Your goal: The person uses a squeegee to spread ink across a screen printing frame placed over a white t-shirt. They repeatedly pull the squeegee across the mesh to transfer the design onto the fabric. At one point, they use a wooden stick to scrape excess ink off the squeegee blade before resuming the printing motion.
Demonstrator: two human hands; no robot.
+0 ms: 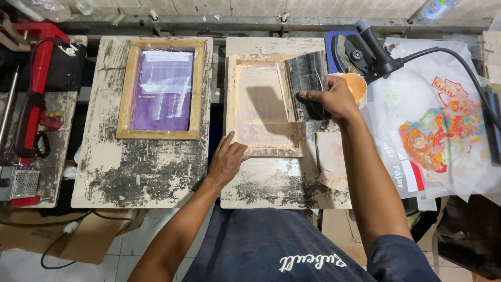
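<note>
Right hand [334,99] gripped a flat black squeegee [308,83], fingers curled over its lower edge, the blade standing tilted above the right side of a wooden printing frame [263,151]; left hand [227,159] lay with fingers together and flat, pressed on the near left corner of that same frame, holding it to the board beneath. The frame was pale, bare wood, rectangular, its mesh a washed-out cream with a faint lilac tint and the squeegee's shadow across it; the squeegee looked smooth and glossy, streaked with light smears.

Two printing boards [141,172] lay side by side on the table, both rectangular, cream-coloured, heavily scuffed and crusted with black and grey flecks; one sat under both hands, the other to the left of the left hand. Two frames in all; the second frame [162,133], left of the left hand, had the same plain wood and a purple mesh with pale streaks.

Just beyond the right hand stood one round cup [357,86] holding pale orange paste; behind it rested a dark iron-like tool [365,49] with a black cable. To the right of the right hand lay a loose pile of thin translucent sheets [443,130] printed in red, orange and teal. Far left of the left hand stood a red metal tool [31,94].
</note>
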